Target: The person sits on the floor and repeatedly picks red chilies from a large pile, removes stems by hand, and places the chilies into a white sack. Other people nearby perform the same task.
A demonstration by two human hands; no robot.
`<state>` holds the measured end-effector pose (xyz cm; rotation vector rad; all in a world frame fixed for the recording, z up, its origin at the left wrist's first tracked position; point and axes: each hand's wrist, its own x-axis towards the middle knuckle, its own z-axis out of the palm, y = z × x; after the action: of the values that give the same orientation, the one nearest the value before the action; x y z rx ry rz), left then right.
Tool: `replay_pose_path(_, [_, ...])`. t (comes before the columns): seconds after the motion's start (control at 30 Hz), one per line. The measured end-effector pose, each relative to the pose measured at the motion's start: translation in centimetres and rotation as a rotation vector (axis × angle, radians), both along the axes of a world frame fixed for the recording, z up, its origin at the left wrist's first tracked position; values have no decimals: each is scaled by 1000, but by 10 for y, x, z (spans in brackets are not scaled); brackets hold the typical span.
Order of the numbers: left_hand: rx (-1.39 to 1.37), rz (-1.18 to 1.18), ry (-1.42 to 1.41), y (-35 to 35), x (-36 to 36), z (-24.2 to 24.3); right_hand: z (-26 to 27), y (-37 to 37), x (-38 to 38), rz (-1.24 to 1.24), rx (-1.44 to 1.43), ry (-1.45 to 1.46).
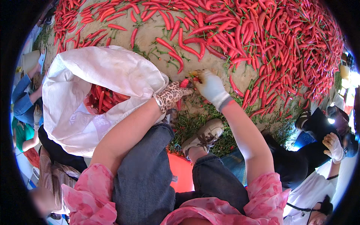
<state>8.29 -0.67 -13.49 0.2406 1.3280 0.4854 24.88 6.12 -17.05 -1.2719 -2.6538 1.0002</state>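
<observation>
My left hand [175, 94], in a leopard-print glove, is closed around red chili peppers; one red pepper [184, 83] shows at its fingers and another hangs below. Close against it on the right, my right hand [209, 85], in a white glove with stained fingertips, has its fingers pinched near the green stem end of a pepper. What exactly lies between those fingertips is partly hidden. Beside my left forearm stands a white woven sack [104, 60], its mouth wide and rolled back, with red peppers [105, 98] inside.
A large heap of red chili peppers [281, 50] covers the ground ahead and right, with loose ones scattered nearer. Green stems [188, 121] lie around my shoe [206, 135]. Other people sit close on both sides; a co-worker's gloved hand [333, 146] is at the right.
</observation>
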Motion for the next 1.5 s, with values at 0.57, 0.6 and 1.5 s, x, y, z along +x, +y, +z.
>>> replay_pose_path(0.57, [-245, 273, -250, -11, -2, -17, -47, 70, -41, 11, 387, -341])
replay_pose_path(0.6, [-232, 306, -264, -9, -4, -15, -54, 72, -39, 50, 318, -482])
replay_pose_path(1.5, [-130, 178, -52, -1, -19, -9, 20, 4, -44, 33, 124, 457])
